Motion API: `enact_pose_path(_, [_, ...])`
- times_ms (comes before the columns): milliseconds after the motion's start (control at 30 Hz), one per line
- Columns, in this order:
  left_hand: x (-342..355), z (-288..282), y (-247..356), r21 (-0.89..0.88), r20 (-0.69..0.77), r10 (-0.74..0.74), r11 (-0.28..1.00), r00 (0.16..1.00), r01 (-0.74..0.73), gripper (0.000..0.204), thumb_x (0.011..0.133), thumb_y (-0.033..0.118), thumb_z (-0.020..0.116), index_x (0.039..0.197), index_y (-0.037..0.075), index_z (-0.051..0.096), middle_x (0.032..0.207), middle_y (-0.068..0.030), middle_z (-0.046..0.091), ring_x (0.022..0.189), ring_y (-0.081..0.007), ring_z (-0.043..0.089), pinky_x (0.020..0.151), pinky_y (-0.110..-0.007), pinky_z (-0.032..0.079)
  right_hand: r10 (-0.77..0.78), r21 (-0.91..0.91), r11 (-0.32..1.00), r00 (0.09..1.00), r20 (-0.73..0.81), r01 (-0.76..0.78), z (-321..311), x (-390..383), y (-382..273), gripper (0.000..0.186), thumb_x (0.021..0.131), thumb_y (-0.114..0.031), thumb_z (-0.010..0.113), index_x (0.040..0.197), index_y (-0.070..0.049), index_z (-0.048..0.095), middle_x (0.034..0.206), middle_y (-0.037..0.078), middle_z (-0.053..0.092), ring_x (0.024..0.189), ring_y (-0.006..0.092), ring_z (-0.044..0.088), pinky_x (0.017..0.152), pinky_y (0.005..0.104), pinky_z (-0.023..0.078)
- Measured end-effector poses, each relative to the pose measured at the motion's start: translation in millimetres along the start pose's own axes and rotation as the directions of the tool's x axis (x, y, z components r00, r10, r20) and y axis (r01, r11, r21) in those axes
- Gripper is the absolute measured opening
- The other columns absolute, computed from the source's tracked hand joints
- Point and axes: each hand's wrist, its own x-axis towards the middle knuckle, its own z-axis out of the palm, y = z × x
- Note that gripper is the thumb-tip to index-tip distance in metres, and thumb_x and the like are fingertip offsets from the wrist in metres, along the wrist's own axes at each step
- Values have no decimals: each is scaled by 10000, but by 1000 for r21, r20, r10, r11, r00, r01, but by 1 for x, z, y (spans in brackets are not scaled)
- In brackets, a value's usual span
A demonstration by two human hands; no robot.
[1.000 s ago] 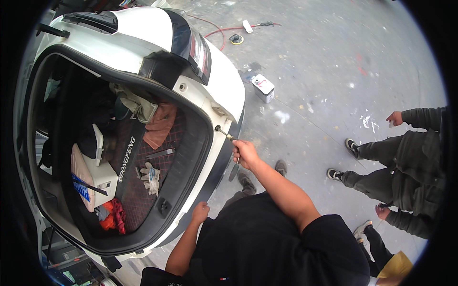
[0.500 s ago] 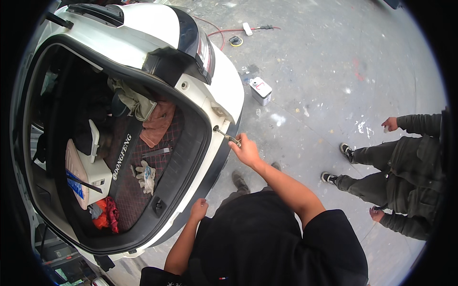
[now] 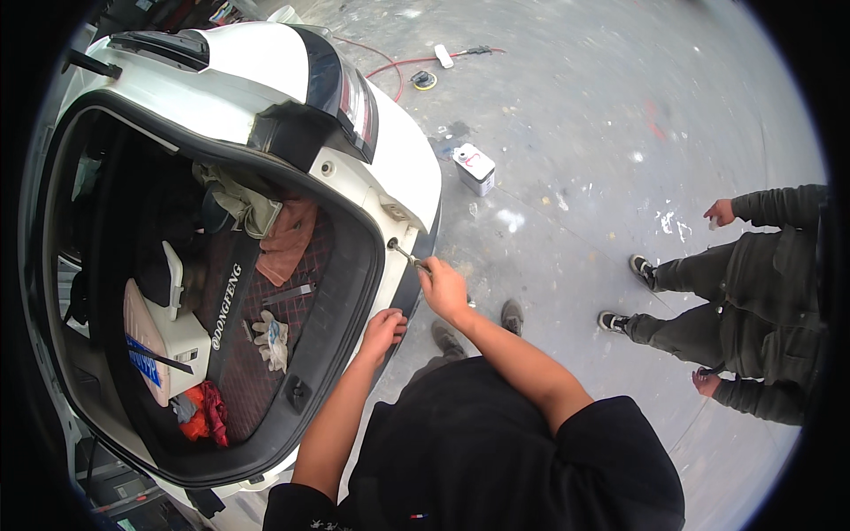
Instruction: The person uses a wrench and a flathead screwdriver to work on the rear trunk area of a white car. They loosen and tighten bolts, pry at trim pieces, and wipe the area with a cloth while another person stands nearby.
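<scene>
My right hand is closed round a hand tool with a slim metal shaft. The shaft's far end meets a round hole in the white rear body edge of a car, below the tail light. Whether the tool is a ratchet or a screwdriver, I cannot make out. My left hand is beside the dark bumper edge, nearer to me, with its fingers curled. What those fingers hold, if anything, is hidden.
The open boot holds a whitish box, work gloves, a reddish-brown cloth and a red bundle. On the floor are a metal can, a round sander and a red hose. Another person stands at right.
My left hand has risen toward the bumper edge, closer to my right hand. The right hand stays on the tool, whose tip is still at the hole. The whole view has shifted slightly.
</scene>
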Motion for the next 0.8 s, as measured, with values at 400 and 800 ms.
enact_pose_path(400, [61, 43, 87, -160, 46, -212, 963, 976, 217, 406, 926, 525, 488, 964, 130, 576, 914, -24, 576, 858, -169, 540, 809, -416, 424, 4, -68, 998, 1000, 20, -2, 4, -6, -7, 264, 852, -145, 593, 1097, -64, 534, 875, 185, 612, 798, 408, 615, 657, 485, 486])
enact_pose_path(800, [106, 32, 62, -594, 286, -104, 761, 952, 262, 273, 972, 241, 480, 1113, 10, 518, 1038, -102, 635, 875, -228, 615, 832, -410, 505, 192, 269, 950, 975, -109, -157, 13, -9, -1, 343, 866, -263, 621, 1094, -19, 541, 1102, 226, 625, 861, 418, 639, 736, 457, 517])
